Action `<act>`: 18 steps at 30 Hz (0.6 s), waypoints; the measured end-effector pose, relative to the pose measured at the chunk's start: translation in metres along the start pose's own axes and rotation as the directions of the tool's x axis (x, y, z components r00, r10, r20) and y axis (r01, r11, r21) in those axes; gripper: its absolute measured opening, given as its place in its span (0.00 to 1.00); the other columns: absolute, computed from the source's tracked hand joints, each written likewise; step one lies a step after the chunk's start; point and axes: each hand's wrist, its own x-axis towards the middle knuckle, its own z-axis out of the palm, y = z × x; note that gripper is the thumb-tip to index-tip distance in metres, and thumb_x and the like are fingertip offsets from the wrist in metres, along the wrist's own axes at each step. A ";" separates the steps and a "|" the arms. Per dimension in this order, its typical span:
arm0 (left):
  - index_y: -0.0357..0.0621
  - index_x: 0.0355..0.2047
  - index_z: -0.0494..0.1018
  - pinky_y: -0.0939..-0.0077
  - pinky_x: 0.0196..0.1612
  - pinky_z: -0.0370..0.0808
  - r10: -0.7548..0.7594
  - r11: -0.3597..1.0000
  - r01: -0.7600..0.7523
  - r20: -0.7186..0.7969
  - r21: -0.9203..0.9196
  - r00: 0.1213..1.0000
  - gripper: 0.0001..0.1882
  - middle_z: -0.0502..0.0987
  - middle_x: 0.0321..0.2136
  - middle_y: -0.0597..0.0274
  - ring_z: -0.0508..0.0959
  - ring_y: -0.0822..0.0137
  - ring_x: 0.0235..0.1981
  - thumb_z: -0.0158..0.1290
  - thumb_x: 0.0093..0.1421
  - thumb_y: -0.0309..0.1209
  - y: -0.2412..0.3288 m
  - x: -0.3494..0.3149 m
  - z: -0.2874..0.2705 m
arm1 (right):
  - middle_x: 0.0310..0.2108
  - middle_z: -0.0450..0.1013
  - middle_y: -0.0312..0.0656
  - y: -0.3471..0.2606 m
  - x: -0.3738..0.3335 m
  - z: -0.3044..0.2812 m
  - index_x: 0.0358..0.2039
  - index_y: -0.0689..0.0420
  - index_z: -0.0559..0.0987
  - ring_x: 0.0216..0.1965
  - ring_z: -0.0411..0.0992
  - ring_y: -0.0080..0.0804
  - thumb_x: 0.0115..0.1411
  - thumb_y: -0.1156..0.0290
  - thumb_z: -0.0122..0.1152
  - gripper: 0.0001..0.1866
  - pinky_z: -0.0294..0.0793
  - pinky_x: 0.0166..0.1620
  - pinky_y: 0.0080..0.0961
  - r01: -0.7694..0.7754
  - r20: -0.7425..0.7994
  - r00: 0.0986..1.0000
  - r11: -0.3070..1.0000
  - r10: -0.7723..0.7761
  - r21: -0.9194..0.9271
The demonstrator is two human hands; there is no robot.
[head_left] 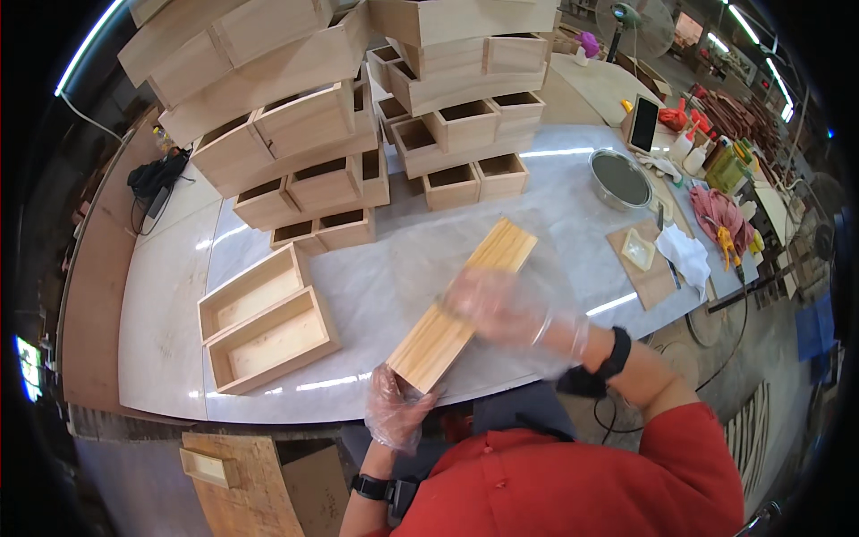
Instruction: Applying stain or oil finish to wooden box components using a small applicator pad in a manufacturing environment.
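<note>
A long wooden box (428,347) lies slantwise before me on the table, a flat, yellowish, grained face turned up. My left hand (398,413), in a clear plastic glove, has its fingers wrapped round the box's near end. Over the middle of that upper face is my right hand (490,302), gloved in clear plastic too. Motion smears its fingers, and whatever may be under them is hidden. Left of the wooden box, two open wooden trays (273,345) rest side by side, hollow side up.
Tall stacks of wooden boxes (313,188) rise at the back. A metal bowl of grey liquid (619,179) stands at the right. Near it are a white cloth (684,255), a small pale dish (638,251) on a board, a propped phone (642,123) and several bottles (696,157).
</note>
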 end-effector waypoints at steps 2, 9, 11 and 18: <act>0.40 0.45 0.67 0.68 0.39 0.72 0.031 0.999 -0.032 0.011 0.041 0.999 0.32 0.69 0.36 0.53 0.72 0.57 0.37 0.68 0.40 0.34 0.000 -0.002 -0.001 | 0.27 0.70 0.46 0.084 -0.025 0.014 0.32 0.58 0.75 0.28 0.72 0.41 0.55 0.74 0.47 0.08 0.73 0.31 0.30 -0.116 0.004 0.992 0.903 0.129 -0.414; 0.41 0.46 0.65 0.68 0.38 0.72 0.027 0.998 -0.029 0.023 0.054 0.999 0.33 0.70 0.37 0.53 0.72 0.57 0.37 0.67 0.40 0.36 0.004 -0.001 -0.005 | 0.30 0.70 0.44 -0.002 0.006 0.003 0.31 0.57 0.75 0.33 0.72 0.41 0.56 0.69 0.49 0.08 0.73 0.37 0.33 -0.134 -0.114 0.985 0.990 0.128 -0.047; 0.40 0.46 0.65 0.68 0.38 0.73 0.011 0.997 -0.015 0.046 0.079 0.999 0.34 0.70 0.37 0.53 0.72 0.56 0.37 0.67 0.40 0.36 -0.001 -0.001 -0.004 | 0.32 0.70 0.43 -0.066 0.011 0.022 0.34 0.57 0.75 0.34 0.71 0.41 0.54 0.68 0.51 0.09 0.72 0.39 0.35 0.003 -0.130 0.991 0.994 0.011 0.113; 0.41 0.46 0.67 0.62 0.39 0.72 0.180 0.970 -0.167 -0.057 0.175 0.982 0.33 0.71 0.36 0.52 0.73 0.52 0.36 0.67 0.41 0.40 -0.007 0.000 -0.002 | 0.36 0.74 0.38 -0.033 0.006 0.014 0.41 0.53 0.77 0.39 0.72 0.38 0.50 0.71 0.53 0.16 0.73 0.42 0.34 -0.088 0.043 0.995 0.991 0.093 -0.103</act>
